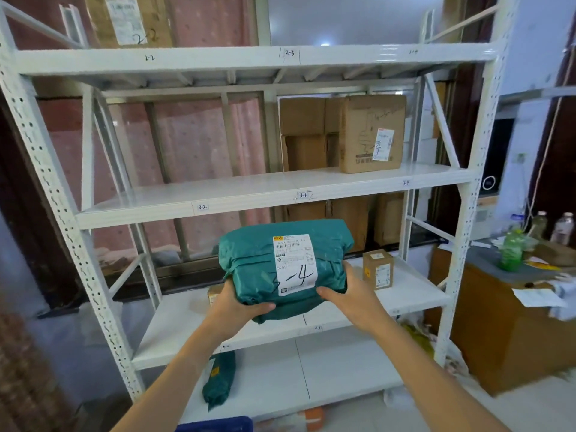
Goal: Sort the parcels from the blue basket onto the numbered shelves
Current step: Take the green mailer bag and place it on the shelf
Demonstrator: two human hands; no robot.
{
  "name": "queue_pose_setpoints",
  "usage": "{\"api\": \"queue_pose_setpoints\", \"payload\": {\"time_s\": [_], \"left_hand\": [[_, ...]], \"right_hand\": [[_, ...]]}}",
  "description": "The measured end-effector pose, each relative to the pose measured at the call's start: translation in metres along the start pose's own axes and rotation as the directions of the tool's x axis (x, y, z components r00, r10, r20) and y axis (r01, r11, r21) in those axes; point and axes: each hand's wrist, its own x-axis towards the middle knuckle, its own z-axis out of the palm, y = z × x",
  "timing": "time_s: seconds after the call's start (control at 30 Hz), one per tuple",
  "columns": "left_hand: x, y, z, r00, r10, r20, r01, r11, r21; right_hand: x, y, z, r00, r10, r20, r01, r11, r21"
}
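White shelving (249, 198) fills the frame; left hand (240, 304) and right hand (349, 294) grip a green parcel (255, 260) marked 3-4, best lifted level to mid-right beside the box (371, 132).

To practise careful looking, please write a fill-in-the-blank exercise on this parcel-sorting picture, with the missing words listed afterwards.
The left hand and right hand hold a ___ parcel.
Its label is hand-marked ___.
The top box is marked ___.
The basket at the bottom edge is ___.
Missing words: green; 3-4; 2-2; blue.
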Motion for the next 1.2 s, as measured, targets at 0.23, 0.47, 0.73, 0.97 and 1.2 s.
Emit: {"api": "queue_pose_setpoints", "payload": {"time_s": [0.23,0.47,0.73,0.97,1.2], "left_hand": [[0.031,0.049,0.065,0.994,0.056,-0.097,-0.053,0.998,0.039],[0.077,0.128,0.155,0.958,0.185,-0.219,-0.119,0.951,0.284],[0.141,0.168,0.23,0.981,0.143,-0.129,-0.12,0.977,0.174],[0.187,0.196,0.241,0.998,0.059,0.038,-0.046,0.957,-0.288],[0.265,0.224,0.228,0.98,0.125,-0.152,-0.175,0.911,-0.375]], "right_hand": [[0.029,0.032,-0.057,0.984,-0.021,-0.176,-0.006,0.989,-0.151],[0.081,0.086,-0.156,0.997,-0.002,-0.072,0.002,1.0,0.007],[0.153,0.126,-0.246,0.998,0.041,-0.056,-0.02,0.941,0.337],[0.216,0.135,-0.265,0.999,0.018,-0.047,0.003,0.91,0.415],[0.291,0.123,-0.265,0.993,-0.067,-0.097,0.1,0.913,0.396]]}}
